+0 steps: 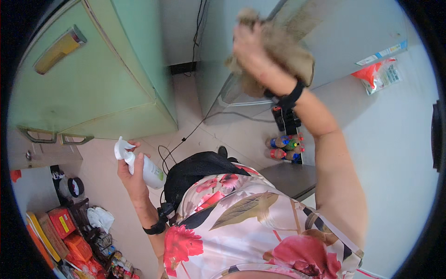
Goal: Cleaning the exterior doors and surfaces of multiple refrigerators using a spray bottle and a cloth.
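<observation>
In the head view, my left hand [134,171] grips a white spray bottle [150,172] around its neck, low on the left over the tiled floor. My right hand [249,45], blurred, is raised at the top with a brown cloth [284,52] in it. The cloth lies against or just in front of a grey appliance cabinet, perhaps a refrigerator [334,45]; the hand hides part of the contact. Both wrists wear black straps.
A pale green cabinet [87,87] stands at the left. A black cable [195,129] crosses the floor. Capped plastic bottles [285,146] stand by a dark ledge [289,178]. Red boxes [62,223] fill the lower left. A plastic packet [381,76] hangs at the right.
</observation>
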Tool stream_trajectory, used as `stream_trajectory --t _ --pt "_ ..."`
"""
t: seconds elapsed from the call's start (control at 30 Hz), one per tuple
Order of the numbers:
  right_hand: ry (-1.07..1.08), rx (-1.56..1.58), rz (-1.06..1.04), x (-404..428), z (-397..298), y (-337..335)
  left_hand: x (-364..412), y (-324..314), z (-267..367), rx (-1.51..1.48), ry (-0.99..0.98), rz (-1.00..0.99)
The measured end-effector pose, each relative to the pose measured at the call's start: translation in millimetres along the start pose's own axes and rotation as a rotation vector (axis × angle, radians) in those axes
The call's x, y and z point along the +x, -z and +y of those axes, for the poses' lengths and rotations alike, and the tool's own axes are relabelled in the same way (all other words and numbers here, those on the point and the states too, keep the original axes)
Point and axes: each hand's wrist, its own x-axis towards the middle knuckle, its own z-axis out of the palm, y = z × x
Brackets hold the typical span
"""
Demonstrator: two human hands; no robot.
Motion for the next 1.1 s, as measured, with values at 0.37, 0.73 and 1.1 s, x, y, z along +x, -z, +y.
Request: stream_trajectory --t 0.37,0.73,1.1 --pt "0.446 -0.777 -0.065 -168.0 -210.2 -148.0 -17.2 3.4 -3.5 0.129 0.066 0.049" --pt "0.359 0.459 0.497 -38.3 59.4 27.6 25.9 -19.6 9.3 0.051 -0.066 -0.153" --pt "-0.696 0.064 1.013 -52.7 175.6 74.7 17.4 -105.6 73.9 -0.058 -0.292 -0.554"
